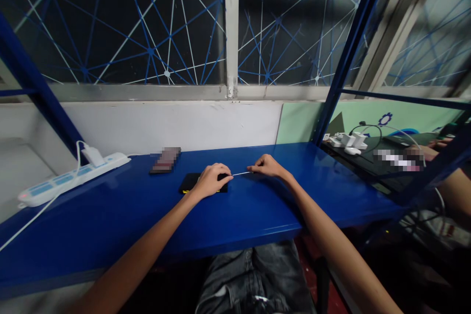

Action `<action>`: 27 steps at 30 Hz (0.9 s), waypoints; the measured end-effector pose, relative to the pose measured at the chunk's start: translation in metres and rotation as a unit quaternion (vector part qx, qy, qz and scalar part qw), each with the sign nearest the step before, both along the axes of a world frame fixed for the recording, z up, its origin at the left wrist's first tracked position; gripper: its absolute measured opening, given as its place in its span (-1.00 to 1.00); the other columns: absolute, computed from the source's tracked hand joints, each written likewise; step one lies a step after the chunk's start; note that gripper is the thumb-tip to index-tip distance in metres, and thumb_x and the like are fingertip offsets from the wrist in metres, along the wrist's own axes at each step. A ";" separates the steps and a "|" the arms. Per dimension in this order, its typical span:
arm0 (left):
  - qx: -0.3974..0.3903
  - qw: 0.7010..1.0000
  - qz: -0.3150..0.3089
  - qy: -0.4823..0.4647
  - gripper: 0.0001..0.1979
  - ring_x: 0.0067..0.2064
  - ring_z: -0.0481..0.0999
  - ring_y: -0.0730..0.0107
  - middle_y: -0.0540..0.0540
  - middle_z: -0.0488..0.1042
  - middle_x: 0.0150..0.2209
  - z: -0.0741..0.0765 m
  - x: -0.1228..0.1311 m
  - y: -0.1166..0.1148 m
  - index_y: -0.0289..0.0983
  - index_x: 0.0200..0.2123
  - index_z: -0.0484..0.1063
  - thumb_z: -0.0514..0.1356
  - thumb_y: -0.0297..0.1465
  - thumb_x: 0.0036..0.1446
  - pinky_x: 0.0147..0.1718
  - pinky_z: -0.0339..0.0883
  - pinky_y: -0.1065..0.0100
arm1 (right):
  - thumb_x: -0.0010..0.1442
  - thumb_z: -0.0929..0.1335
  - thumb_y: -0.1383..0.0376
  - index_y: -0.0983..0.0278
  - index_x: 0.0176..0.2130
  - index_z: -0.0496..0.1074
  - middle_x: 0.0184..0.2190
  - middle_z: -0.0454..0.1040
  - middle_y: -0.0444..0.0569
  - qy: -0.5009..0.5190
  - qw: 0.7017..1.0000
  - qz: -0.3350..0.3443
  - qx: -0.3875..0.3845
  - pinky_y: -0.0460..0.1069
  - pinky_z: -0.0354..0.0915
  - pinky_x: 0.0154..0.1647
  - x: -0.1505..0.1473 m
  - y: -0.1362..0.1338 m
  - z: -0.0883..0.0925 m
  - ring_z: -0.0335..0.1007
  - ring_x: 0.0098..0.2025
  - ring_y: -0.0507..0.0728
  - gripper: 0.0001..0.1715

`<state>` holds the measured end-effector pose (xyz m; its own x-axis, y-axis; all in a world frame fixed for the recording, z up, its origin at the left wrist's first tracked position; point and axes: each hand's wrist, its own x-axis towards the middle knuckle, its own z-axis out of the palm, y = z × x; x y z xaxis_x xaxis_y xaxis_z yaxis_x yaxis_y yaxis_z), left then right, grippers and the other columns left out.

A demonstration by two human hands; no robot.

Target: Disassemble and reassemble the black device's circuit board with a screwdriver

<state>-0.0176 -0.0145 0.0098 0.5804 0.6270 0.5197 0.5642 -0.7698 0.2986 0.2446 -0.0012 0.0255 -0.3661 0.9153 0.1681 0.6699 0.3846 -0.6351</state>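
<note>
Between my two hands runs a thin white strand (241, 173), straight and nearly level just above the blue table. My left hand (212, 179) pinches its left end between thumb and fingers. The other end is pinched by my right hand (268, 165), whose fingers are curled. Whether the strand is a string or a stiff stick I cannot tell. Under and behind my left hand lies a flat black object (187, 183) with yellow marks on its front edge; the hand covers much of it.
A white power strip (110, 161) with a plugged-in charger (93, 155) lies at the table's left. A blurred-out phone-like slab (165, 160) rests near the back. Blue frame posts (340, 71) rise at both sides. At right, another person's arm (451, 189) reaches over a dark table with chargers (349, 141).
</note>
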 end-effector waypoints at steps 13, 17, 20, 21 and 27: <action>0.009 0.998 0.025 0.050 -0.80 -0.11 0.48 0.18 -0.09 0.55 -0.16 0.006 0.003 -0.005 -0.19 -0.31 0.55 0.16 -0.27 0.24 -0.08 0.29 0.15 | 0.08 0.32 -0.08 0.36 -0.64 0.45 -0.75 0.17 -0.18 -0.021 1.000 -0.014 0.015 -0.09 -0.10 -0.59 -0.005 -0.004 0.003 0.00 -0.64 -0.06 -0.40; 0.002 0.998 0.027 0.056 -0.76 -0.10 0.47 0.17 -0.09 0.54 -0.15 0.007 0.003 -0.006 -0.18 -0.31 0.55 0.13 -0.22 0.26 -0.06 0.27 0.13 | 0.08 0.32 -0.08 0.35 -0.64 0.45 -0.75 0.15 -0.18 -0.033 0.999 -0.016 0.026 -0.09 -0.11 -0.59 -0.004 -0.002 0.002 -0.03 -0.63 -0.06 -0.41; 0.001 0.998 0.026 0.051 -0.76 -0.10 0.48 0.18 -0.08 0.54 -0.15 0.007 0.002 -0.006 -0.19 -0.33 0.54 0.14 -0.22 0.26 -0.06 0.26 0.14 | 0.08 0.31 -0.09 0.35 -0.64 0.45 -0.75 0.15 -0.19 -0.037 0.999 -0.018 0.029 -0.08 -0.12 -0.58 -0.003 -0.002 0.001 -0.03 -0.63 -0.06 -0.40; 0.002 0.998 0.026 0.050 -0.77 -0.10 0.48 0.18 -0.08 0.54 -0.16 0.007 0.002 -0.006 -0.19 -0.33 0.54 0.15 -0.22 0.25 -0.06 0.26 0.14 | 0.08 0.32 -0.10 0.35 -0.64 0.45 -0.74 0.15 -0.19 -0.038 0.999 -0.019 0.031 -0.08 -0.11 -0.58 -0.003 -0.002 0.002 -0.03 -0.63 -0.06 -0.39; 0.002 0.999 0.022 0.044 -0.75 -0.10 0.50 0.17 -0.08 0.56 -0.17 0.005 0.003 -0.005 -0.19 -0.32 0.54 0.14 -0.20 0.26 -0.07 0.26 0.15 | 0.06 0.34 -0.12 0.34 -0.65 0.44 -0.74 0.13 -0.19 -0.039 0.998 -0.024 0.045 -0.08 -0.11 -0.58 -0.005 -0.003 0.002 -0.03 -0.62 -0.06 -0.38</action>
